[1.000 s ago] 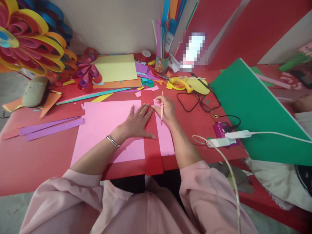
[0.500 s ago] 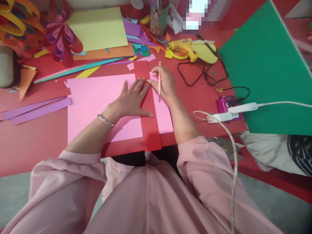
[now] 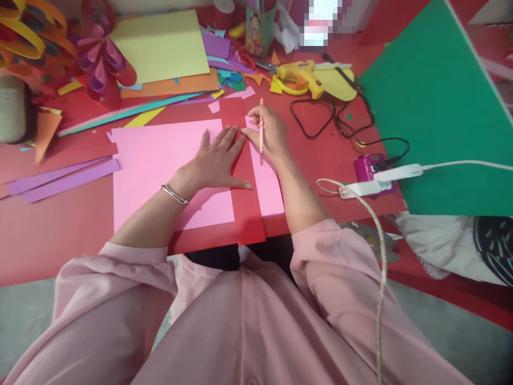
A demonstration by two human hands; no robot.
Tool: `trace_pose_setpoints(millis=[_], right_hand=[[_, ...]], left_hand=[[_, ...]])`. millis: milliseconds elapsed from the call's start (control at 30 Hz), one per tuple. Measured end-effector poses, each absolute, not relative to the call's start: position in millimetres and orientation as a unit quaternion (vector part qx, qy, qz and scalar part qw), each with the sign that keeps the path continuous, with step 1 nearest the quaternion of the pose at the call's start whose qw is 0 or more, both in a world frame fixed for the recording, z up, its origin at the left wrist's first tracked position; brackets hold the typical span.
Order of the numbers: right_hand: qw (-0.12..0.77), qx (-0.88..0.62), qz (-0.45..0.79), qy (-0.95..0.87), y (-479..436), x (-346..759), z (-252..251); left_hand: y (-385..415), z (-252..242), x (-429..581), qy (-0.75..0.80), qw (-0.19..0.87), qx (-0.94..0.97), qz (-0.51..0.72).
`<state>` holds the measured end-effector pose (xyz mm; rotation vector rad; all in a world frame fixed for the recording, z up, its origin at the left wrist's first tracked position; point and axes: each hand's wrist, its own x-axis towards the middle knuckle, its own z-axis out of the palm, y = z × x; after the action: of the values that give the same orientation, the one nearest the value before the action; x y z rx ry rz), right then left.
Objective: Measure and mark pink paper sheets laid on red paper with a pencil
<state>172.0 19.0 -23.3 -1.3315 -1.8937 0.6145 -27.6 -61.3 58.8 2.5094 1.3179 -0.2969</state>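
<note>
A sheet of pink paper [image 3: 152, 166] lies on the table, with a red paper strip [image 3: 249, 208] laid lengthwise across its right part. My left hand [image 3: 218, 160] is spread flat, its palm over the pink sheet and its fingertips and thumb on the red strip. At the strip's right edge, my right hand [image 3: 270, 131] holds a pink pencil [image 3: 262, 128] among its fingers, pointing away from me. The right thumb rests against the edge of the strip near its upper half. Pink paper shows again to the right of the strip, partly under my right wrist.
Behind lie a yellow glue gun [image 3: 298, 77], scissors [image 3: 264, 65], paper scraps and a pencil cup [image 3: 258, 32]. Purple strips [image 3: 72, 179] are at left. A green board [image 3: 444, 128] leans at right beside a purple adapter [image 3: 368, 168] with plugs and cables [image 3: 380, 256].
The view has shifted very slightly. Both hands, the pencil and the papers keep the same places relative to one another.
</note>
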Motion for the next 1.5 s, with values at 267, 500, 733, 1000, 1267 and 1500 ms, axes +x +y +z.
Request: trace_pose_setpoints(millis=[267,500,733,1000,1267,1500], right_hand=[[0.380,-0.514,0.218,-0.738,20,172,-22],[0.369,-0.519,0.228,-0.737,20,172,-23],[0.381,-0.522,0.204,-0.736,14,169,-16],[0.478,-0.527,0.248,-0.657,2,164,1],[0.437,-0.514,0.239,-0.699,-2,167,1],[0.425,-0.506,0.234,-0.713,-2,169,0]], left_hand=[[-60,57,-28,0.456,0.139,0.873,-0.102],[-63,60,-27,0.460,0.139,0.872,-0.097],[-63,59,-27,0.461,0.125,0.873,-0.098],[-68,59,-25,0.470,0.093,0.872,-0.098],[-68,59,-26,0.467,0.095,0.875,-0.084],[-68,61,-26,0.468,0.105,0.872,-0.098]])
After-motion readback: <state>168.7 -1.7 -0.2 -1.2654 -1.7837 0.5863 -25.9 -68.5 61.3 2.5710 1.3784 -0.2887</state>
